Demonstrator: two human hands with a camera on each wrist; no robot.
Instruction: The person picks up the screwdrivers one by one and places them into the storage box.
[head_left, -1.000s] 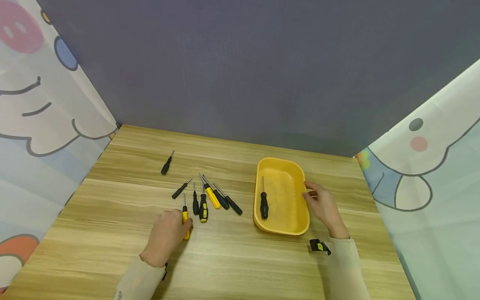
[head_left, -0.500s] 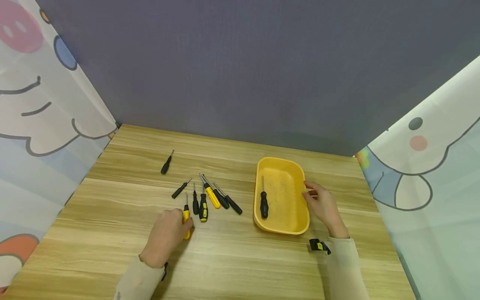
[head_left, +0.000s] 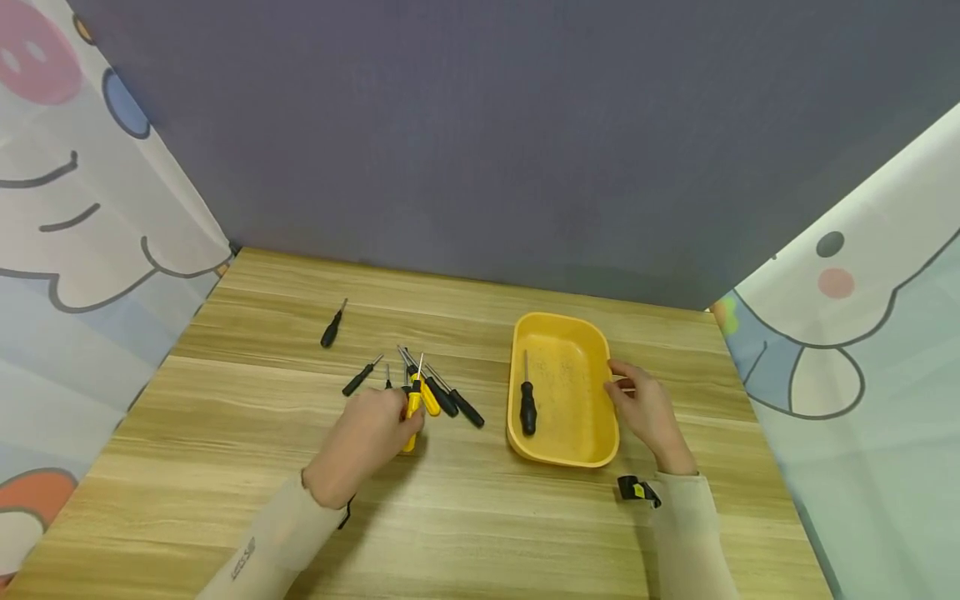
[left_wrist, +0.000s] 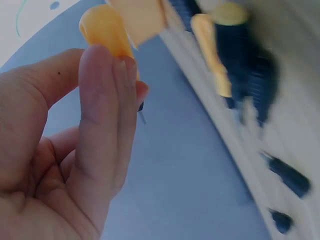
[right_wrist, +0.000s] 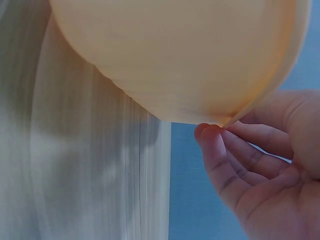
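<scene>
My left hand [head_left: 367, 437] pinches a yellow-and-black screwdriver [head_left: 414, 402] by its handle, its shaft pointing away from me. In the left wrist view the yellow handle [left_wrist: 106, 30] sticks out beyond my thumb and fingers. Behind it, in the head view, lie another yellow screwdriver [head_left: 431, 405] and two black-handled ones, partly overlapping. My hand covers much of a few others there. With my right hand [head_left: 647, 412] I pinch the right rim of a yellow plastic bin [head_left: 564, 460], seen close up in the right wrist view. One black screwdriver [head_left: 528, 408] lies in the bin's left side.
A small black screwdriver [head_left: 363, 378] lies left of the group, and another black screwdriver [head_left: 331, 332] lies farther back. The wooden table [head_left: 480, 525] ends at a dark grey panel [head_left: 465, 150]. Cartoon-printed sheets flank both sides.
My left hand has moved right and a little away from me with the yellow screwdriver, which now overlaps the group in the head view. My right hand and the bin stay put.
</scene>
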